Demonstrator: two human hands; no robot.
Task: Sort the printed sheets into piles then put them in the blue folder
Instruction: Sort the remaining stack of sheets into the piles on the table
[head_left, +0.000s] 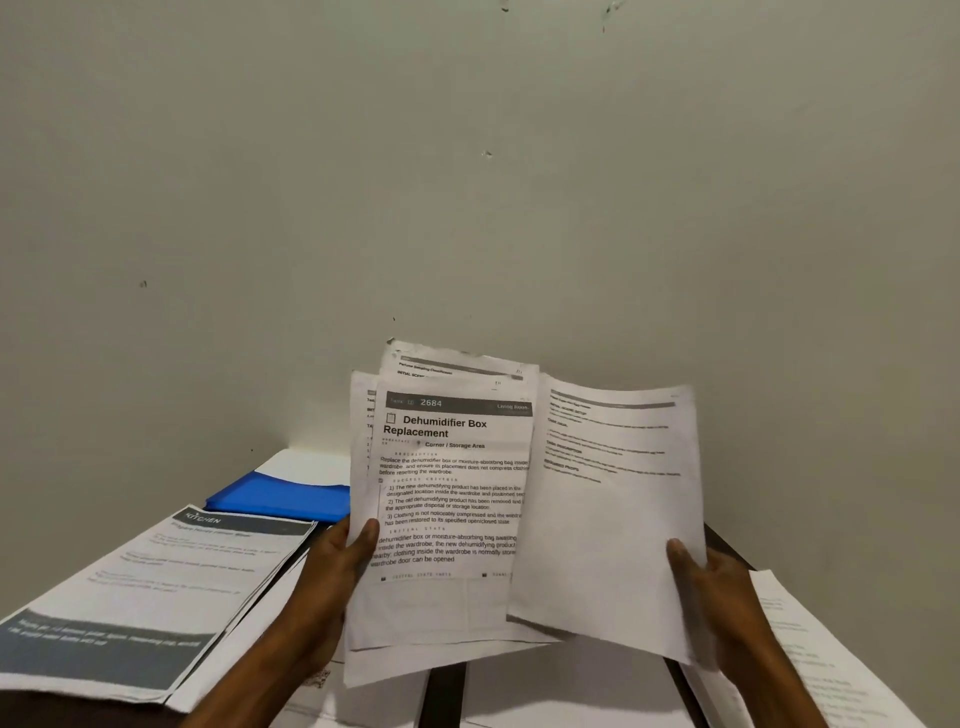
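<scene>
Head view: the left hand (332, 571) holds the stack (447, 519) upright, thumb pressed on its front and fingers behind, so the top heading faces the person and reads plainly. The right hand (722, 587) pinches one sheet (608, 519) near its lower corner, thumb in front. The sheet overlaps the stack's right edge, probably being judged for a pile. The folder (280, 499) lies flat by the wall, beyond the left pile (156, 597). A right pile (810, 649) lies within reach.

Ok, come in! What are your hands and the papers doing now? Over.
Left hand grips the stack, Dehumidifier page on top. Right hand holds one sheet apart. Blue folder flat beyond the Kitchen pile, nothing on top.
</scene>
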